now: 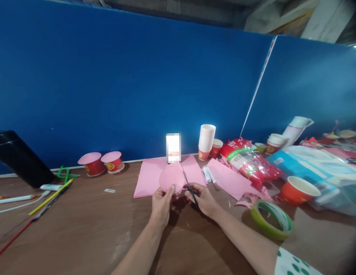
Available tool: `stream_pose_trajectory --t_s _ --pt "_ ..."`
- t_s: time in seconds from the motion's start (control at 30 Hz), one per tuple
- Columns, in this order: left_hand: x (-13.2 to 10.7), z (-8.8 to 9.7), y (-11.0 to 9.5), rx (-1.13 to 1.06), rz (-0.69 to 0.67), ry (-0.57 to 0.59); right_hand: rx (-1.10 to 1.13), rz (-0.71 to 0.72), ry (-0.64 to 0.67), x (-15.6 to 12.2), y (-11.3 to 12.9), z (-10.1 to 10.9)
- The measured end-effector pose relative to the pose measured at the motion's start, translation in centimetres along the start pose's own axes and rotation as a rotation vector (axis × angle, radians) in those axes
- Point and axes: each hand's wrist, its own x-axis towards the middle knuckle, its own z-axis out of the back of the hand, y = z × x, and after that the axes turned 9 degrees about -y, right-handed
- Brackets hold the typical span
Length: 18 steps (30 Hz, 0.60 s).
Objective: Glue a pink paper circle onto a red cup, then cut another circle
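Note:
My left hand pinches the lower edge of a round piece of pink paper, thumb on top. In my right hand is a pair of dark scissors, their blades pointing up and away along the right edge of the paper circle. Whether the blades touch the paper I cannot tell. Beneath and behind the circle lies a stack of pink paper on the brown table. A small upright thing behind the circle is blurred out.
To the left stand two red paper cups with pink tops, a black bottle and pens. On the right are stacked paper cups, a red plastic bag, pink scraps, a tape roll and an orange cup. A blue partition rises behind.

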Motion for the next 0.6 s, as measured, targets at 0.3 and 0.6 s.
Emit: stream_pose_trajectory --t_s 0.3,0.6 --pt "0.09 0.08 0.17 -0.025 -0.011 0.028 -0.027 0.027 0.007 -0.05 0.15 0.01" --pt "-0.03 0.05 0.02 -0.035 0.001 0.044 -0.021 0.017 -0.004 0.05 0.01 -0.08"
